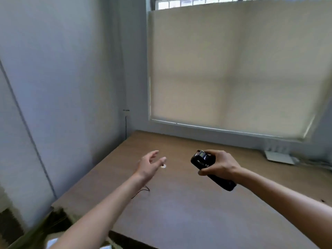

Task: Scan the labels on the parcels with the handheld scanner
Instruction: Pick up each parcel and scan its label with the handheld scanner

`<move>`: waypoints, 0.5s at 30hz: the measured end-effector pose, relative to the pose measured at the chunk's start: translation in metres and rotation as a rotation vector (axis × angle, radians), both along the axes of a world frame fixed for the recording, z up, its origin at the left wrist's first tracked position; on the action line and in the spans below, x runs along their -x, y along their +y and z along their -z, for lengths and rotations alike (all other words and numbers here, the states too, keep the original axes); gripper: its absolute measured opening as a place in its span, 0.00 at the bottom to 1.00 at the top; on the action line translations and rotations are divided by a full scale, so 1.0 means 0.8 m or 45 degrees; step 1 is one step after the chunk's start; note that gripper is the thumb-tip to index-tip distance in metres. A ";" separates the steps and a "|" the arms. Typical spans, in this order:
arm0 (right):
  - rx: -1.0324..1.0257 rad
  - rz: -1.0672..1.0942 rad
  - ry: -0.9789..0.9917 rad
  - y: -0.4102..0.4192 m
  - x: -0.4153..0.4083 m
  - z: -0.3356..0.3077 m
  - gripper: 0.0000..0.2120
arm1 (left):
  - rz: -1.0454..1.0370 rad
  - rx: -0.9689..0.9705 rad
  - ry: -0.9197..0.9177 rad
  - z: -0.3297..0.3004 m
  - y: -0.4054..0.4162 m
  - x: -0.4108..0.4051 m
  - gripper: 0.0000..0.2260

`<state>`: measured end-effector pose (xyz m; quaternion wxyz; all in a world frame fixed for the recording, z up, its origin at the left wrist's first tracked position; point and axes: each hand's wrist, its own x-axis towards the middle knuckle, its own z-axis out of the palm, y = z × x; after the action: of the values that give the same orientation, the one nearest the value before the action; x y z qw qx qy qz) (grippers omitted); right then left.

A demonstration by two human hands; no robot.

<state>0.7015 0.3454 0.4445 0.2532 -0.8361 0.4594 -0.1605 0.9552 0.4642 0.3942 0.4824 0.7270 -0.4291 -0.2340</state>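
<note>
Black plastic scanner (206, 165) clamped in right hand (218, 165) fingers; left hand (150, 165) fingers apart over smooth wood desk (188, 203).

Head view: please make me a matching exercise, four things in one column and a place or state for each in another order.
1. scanner
2. left hand
3. white device
4. blind

a. open, holding nothing
b. drawn down over the window
c. held in the right hand
d. on the table, far right, near the wall

Pairs: 1-c, 2-a, 3-d, 4-b
</note>
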 end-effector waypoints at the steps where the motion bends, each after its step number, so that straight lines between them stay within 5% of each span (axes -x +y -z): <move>1: 0.002 0.064 0.002 -0.012 0.043 -0.009 0.21 | 0.071 0.008 -0.020 -0.013 -0.027 0.039 0.26; 6: 0.062 0.361 0.061 -0.054 0.279 -0.053 0.28 | 0.356 0.073 -0.093 -0.064 -0.139 0.247 0.24; 15: 0.098 0.786 0.122 -0.075 0.647 -0.093 0.25 | 0.797 0.154 -0.043 -0.089 -0.263 0.621 0.25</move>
<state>0.1839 0.2852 0.5188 0.1389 -0.6726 0.6966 -0.2076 0.4584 0.2537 0.4651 0.4221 0.5332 -0.6532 -0.3329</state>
